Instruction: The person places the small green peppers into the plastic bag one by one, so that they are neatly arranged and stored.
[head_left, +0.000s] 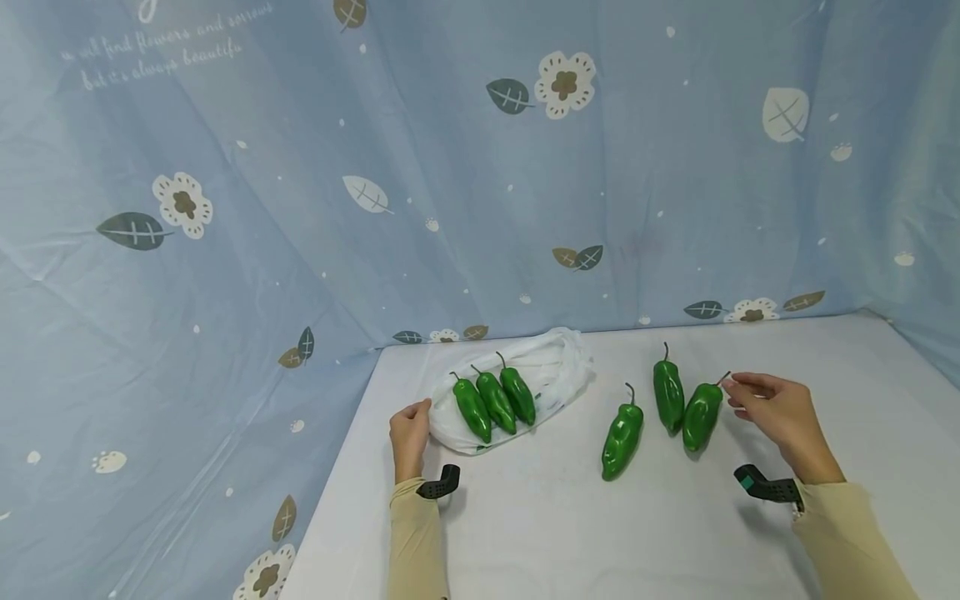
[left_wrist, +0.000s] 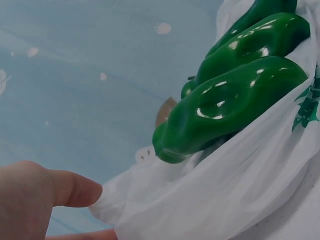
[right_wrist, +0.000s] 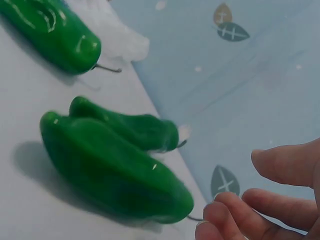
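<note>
My left hand [head_left: 410, 432] pinches the near left edge of a white plastic bag [head_left: 561, 358], its thumb on the film in the left wrist view. Three glossy green peppers with thin stems lie side by side on the bag's opening, the nearest one [left_wrist: 225, 102] closest to that hand. At the right, my right hand [head_left: 780, 417] has its fingertips right at the stem of a green pepper [head_left: 702, 418]. Thumb and fingers stand apart in the right wrist view. Beside that pepper lies another [head_left: 667, 396], and a third pepper [head_left: 622, 442] lies nearer the middle.
All this lies on a white table [head_left: 555, 525]. A blue curtain [head_left: 450, 133] printed with flowers and leaves hangs along the back and left side. Each wrist carries a black camera mount, one of them the left mount [head_left: 441, 483].
</note>
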